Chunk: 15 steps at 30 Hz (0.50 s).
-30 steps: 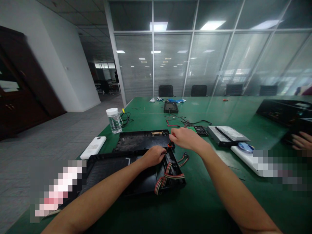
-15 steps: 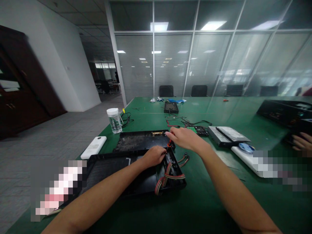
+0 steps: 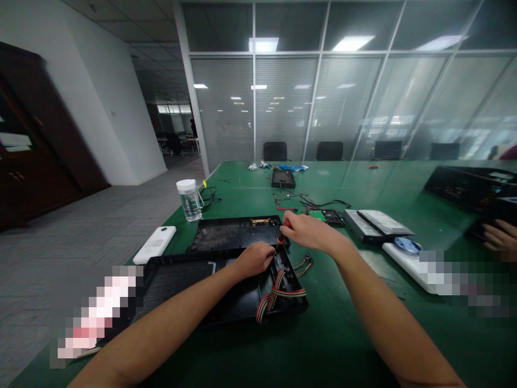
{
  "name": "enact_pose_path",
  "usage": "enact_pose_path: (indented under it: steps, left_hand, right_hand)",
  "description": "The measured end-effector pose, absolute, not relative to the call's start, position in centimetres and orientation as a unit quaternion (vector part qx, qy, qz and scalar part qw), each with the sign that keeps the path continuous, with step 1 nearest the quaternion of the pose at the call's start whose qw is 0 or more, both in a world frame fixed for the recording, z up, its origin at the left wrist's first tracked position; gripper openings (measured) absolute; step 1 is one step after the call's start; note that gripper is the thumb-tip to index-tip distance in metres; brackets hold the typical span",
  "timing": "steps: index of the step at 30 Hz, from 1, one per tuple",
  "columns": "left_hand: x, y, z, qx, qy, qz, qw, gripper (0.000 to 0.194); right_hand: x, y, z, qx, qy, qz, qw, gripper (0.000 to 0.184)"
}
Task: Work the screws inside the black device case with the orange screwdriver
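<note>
- Right hand (image 3: 301, 229): fingers curled round the screwdriver (image 3: 281, 240).
- Left hand (image 3: 255, 258): fingers bunched; cannot tell what they grip.
- Screwdriver: beneath the right fingers, long axis steep, tip down beside the left fingertips, over the case (image 3: 177, 275).
- Seemingly driver work; turning would call for steady pressure.

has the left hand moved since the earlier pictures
No: judged against the water bottle, the left hand stays in the same place at the black case.
</note>
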<state>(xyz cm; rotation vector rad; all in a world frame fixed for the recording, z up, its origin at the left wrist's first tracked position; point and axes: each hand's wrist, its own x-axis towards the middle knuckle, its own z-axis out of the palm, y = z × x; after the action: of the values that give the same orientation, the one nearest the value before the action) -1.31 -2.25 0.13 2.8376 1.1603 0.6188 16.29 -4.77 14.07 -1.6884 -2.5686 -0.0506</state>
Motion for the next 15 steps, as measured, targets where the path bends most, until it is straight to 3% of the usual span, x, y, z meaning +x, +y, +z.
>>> enact_pose_path:
  steps: [4,9,15]
  left_hand:
    - [-1.30,-2.27,0.19,0.908,0.369,0.199,0.006,0.013]
    - [-1.32,-2.33,0.30,0.907,0.374,0.192,0.013,0.013]
    - [-1.23,-2.41,0.41,0.906,0.377,0.192,0.016,0.013]
  right_hand:
    - [16.47,-4.62,13.89,-0.560,-0.827,-0.032,0.038,0.053]
    - [16.75,-4.69,13.97,-0.544,-0.838,0.015,0.027,0.044]
    - [16.77,-4.83,14.34,-0.560,-0.828,-0.008,0.029,0.051]
